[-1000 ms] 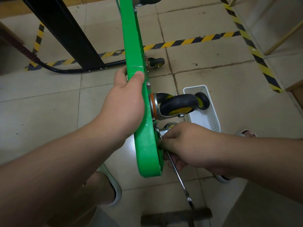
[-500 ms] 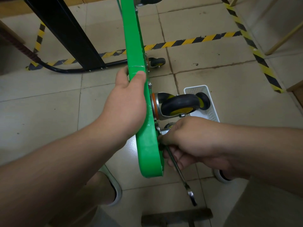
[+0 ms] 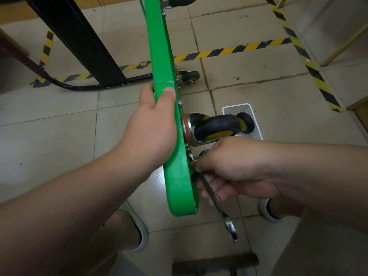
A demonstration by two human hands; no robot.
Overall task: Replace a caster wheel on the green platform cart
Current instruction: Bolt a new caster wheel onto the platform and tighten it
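From the head camera, the green platform cart (image 3: 179,176) stands on its edge on the tiled floor (image 3: 59,136), underside facing right. The caster wheel (image 3: 217,126) sticks out sideways from its plate near the lower end of the cart.

Over the last second the right hand (image 3: 233,164) has crept upward beside the deck, and the free end of the wrench (image 3: 219,208) has swung a little with it. I judge this to be a short turning stroke on one of the caster's plate fasteners. The fastener itself is hidden behind the hand, so I cannot tell whether it is loosening or tightening.

The right hand is curled round the wrench shaft, fingers (image 3: 215,192) wrapped beneath it, with the head end against the deck just below the caster.

The left hand (image 3: 151,128) clamps the cart's edge, thumb over the rim, steadying it upright.

A white basket (image 3: 239,107) on the floor behind holds another wheel (image 3: 246,122).
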